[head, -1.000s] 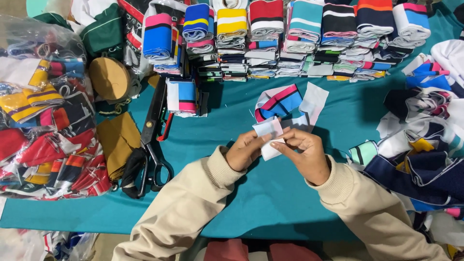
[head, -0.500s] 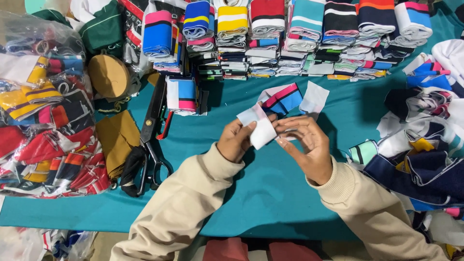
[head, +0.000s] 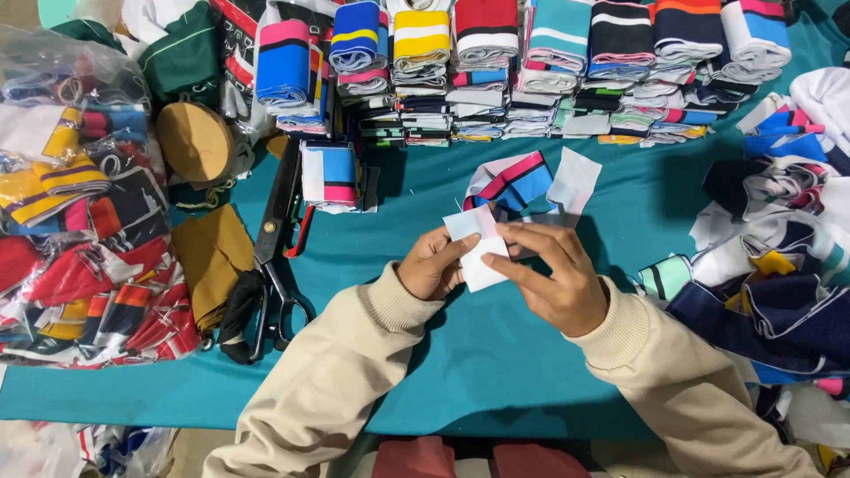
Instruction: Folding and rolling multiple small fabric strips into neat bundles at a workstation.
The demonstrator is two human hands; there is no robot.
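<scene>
Teal worktop [head: 496, 372] carries striped fabric stacks [head: 531, 62] and scissors [head: 274, 257]; left hand [head: 431, 265] and right hand [head: 549, 274] each grip a small white patch [head: 478, 252].

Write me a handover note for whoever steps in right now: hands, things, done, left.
Left hand and right hand both pinch a small white patch above the teal table.
A striped band and a second white patch lie just beyond.
Scissors lie to the left.
Done: folded stacks fill the far edge.
Left: the loose pile on the right.
</scene>
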